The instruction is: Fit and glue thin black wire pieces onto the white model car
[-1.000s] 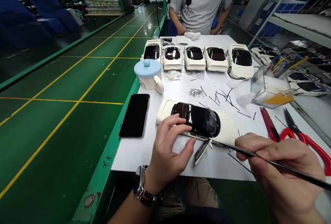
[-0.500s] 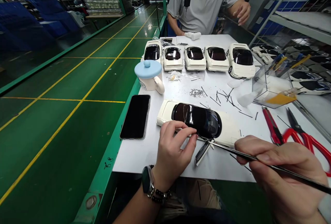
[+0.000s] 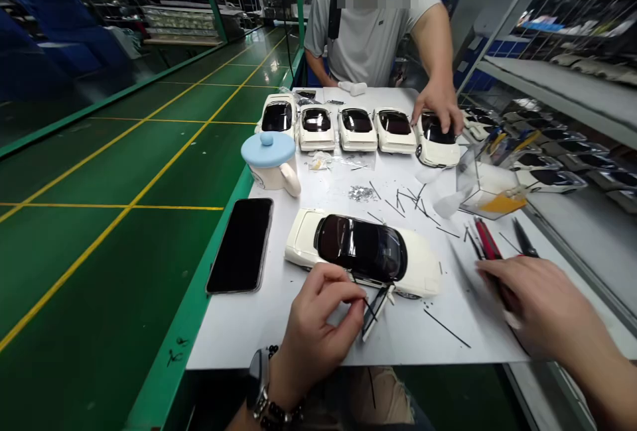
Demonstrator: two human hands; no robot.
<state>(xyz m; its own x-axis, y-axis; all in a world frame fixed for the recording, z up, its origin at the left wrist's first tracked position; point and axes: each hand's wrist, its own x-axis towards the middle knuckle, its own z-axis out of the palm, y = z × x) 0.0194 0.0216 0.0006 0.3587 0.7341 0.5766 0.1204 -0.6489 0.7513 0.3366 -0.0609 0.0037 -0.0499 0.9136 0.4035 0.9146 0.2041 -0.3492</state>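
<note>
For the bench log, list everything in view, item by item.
White model car with glossy black roof: one, white and black, mid-table nearest the hands.
White black-roofed model cars: five, white and black, row at the far table edge.
Flat black smartphone: one, black, left table edge.
Ceramic mug with round lid: one, cream and pale blue, behind the smartphone.
Clear plastic box: one, clear with orange inside, right of the row.
Thin black strips: many, black, scattered mid-table.
Small car part: one, black and white, beside the near car.
Co-worker in T-shirt: one, grey shirt, far side.
Left hand: beside the small car part.
Right hand: right of the near car.
</note>
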